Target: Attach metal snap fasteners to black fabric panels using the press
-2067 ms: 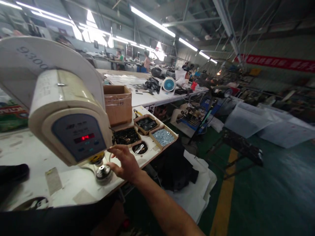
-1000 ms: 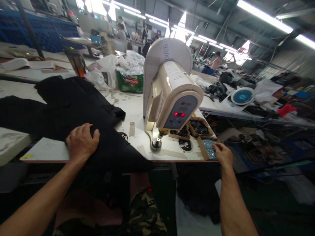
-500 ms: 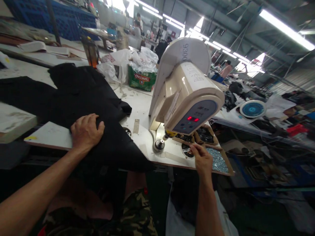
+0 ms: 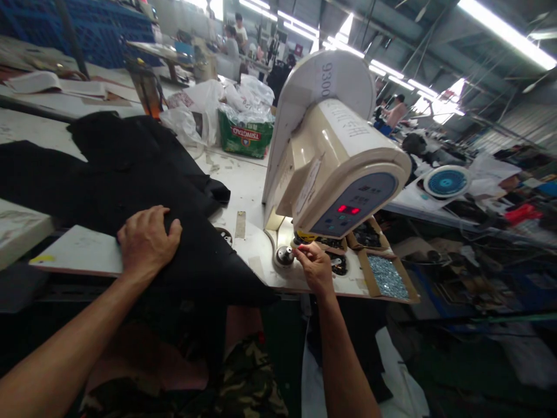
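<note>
My left hand (image 4: 148,241) lies flat, fingers stretched, on black fabric (image 4: 191,249) spread over the left of the white worktable (image 4: 246,186). At the beige press machine (image 4: 348,157), my right hand (image 4: 317,268) is pinched, its fingertips beside the round metal lower die (image 4: 285,256). Whatever sits between thumb and forefinger is too small to make out. Just above the fingertips is the machine's yellow-marked head (image 4: 304,237). A red readout glows on the front panel (image 4: 354,203).
An open cardboard box of small shiny metal pieces (image 4: 389,277) stands right of the right hand, near boxes of dark parts (image 4: 365,235). A green box with plastic bags (image 4: 243,136) sits behind. A blue fan (image 4: 447,182) and people (image 4: 395,110) are farther off.
My right hand has moved left, from the dish of dark parts near the metal-piece box to the lower die. My left hand stays on the black fabric. The view has shifted slightly.
</note>
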### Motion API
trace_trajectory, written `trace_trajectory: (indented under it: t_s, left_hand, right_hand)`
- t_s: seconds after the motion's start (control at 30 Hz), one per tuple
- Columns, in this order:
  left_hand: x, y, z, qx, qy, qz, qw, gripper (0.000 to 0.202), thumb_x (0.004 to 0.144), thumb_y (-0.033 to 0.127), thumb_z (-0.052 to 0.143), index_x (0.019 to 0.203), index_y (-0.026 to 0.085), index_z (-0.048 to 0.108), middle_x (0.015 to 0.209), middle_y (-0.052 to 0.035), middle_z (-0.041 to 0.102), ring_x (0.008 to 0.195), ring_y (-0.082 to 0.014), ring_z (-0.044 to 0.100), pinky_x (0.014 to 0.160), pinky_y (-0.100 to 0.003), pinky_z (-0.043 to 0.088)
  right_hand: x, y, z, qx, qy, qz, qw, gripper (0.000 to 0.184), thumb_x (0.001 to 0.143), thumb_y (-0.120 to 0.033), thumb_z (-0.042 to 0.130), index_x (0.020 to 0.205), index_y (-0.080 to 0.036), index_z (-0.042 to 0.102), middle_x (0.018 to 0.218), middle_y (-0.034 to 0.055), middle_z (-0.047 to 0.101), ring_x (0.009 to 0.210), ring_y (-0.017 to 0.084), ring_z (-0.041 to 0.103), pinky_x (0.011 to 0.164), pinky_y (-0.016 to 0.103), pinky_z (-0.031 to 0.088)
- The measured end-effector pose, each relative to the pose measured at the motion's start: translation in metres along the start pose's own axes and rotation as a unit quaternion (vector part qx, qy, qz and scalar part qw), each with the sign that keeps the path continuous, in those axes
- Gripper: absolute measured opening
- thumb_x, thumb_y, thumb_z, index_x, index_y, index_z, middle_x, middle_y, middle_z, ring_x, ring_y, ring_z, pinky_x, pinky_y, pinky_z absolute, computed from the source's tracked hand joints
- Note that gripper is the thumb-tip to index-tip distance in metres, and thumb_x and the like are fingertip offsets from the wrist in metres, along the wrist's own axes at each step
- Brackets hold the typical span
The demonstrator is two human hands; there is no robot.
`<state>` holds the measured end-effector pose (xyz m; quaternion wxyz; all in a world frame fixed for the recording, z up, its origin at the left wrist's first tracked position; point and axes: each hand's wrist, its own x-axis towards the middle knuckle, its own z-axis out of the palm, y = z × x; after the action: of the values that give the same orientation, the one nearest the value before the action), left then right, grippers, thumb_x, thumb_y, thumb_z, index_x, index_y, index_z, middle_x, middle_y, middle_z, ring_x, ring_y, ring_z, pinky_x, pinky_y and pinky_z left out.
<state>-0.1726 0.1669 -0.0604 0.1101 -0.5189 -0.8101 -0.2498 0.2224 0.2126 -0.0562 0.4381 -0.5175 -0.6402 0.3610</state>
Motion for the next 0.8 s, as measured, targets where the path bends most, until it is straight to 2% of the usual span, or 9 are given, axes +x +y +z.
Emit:
trace_trajectory:
  t_s: [0.1,0.27,0.4,0.57,0.7,0.8]
  left_hand:
    - [-0.001,0.002,-0.001,-0.003,0.0,-0.004,1.0,0.048,0.1,0.047,0.042,0.133,0.015,0.057,0.14,-0.0169,0.061,0.133,-0.0354,0.048,0.11,-0.051,0.035]
    - [-0.002,0.005,-0.004,-0.007,-0.001,-0.005,1.0,0.048,0.1,0.047,0.042,0.133,0.015,0.057,0.14,-0.0169,0.061,0.133,-0.0353,0.049,0.11,-0.051,0.036]
    - [-0.002,0.005,-0.005,-0.011,-0.006,-0.01,1.0,0.049,0.1,0.047,0.042,0.133,0.015,0.057,0.141,-0.017,0.06,0.133,-0.035,0.047,0.11,-0.051,0.035]
    - [-0.001,0.004,-0.006,-0.007,-0.014,-0.012,1.0,0.05,0.101,0.048,0.041,0.134,0.015,0.056,0.141,-0.0168,0.06,0.133,-0.0347,0.048,0.11,-0.05,0.035]
    - [0.001,0.006,-0.006,0.003,-0.015,-0.011,1.0,0.049,0.1,0.048,0.04,0.133,0.016,0.056,0.141,-0.0164,0.06,0.133,-0.0347,0.048,0.11,-0.05,0.035]
    - [0.002,0.006,-0.006,0.002,-0.014,-0.01,1.0,0.05,0.1,0.049,0.039,0.134,0.016,0.056,0.142,-0.0164,0.06,0.133,-0.035,0.048,0.11,-0.05,0.036]
  right_hand:
    - [0.003,-0.005,-0.003,-0.056,-0.04,-0.018,0.997,0.029,0.089,-0.048,0.07,0.085,-0.019,0.074,0.084,0.0044,0.068,0.076,0.02,0.066,0.07,0.03,0.052]
    - [0.006,-0.018,-0.007,-0.098,-0.1,-0.016,0.99,0.03,0.095,-0.044,0.062,0.083,-0.019,0.073,0.086,0.0081,0.073,0.08,0.023,0.07,0.076,0.033,0.054]
    - [0.009,-0.025,-0.008,-0.101,-0.114,-0.001,0.988,0.029,0.093,-0.044,0.065,0.082,-0.02,0.075,0.082,0.0085,0.075,0.078,0.025,0.072,0.071,0.033,0.053]
    - [0.012,-0.036,-0.011,-0.11,-0.115,0.002,0.987,0.028,0.089,-0.042,0.07,0.073,-0.02,0.074,0.067,0.0042,0.073,0.063,0.022,0.067,0.063,0.031,0.047]
    - [0.01,-0.038,-0.016,-0.069,-0.132,0.011,0.989,0.02,0.086,-0.039,0.074,0.084,-0.02,0.075,0.079,0.0045,0.076,0.072,0.022,0.071,0.067,0.031,0.051]
    - [0.002,-0.028,-0.022,-0.001,-0.097,0.034,0.995,0.027,0.08,-0.039,0.08,0.099,-0.021,0.073,0.093,0.0059,0.077,0.082,0.023,0.074,0.074,0.032,0.056]
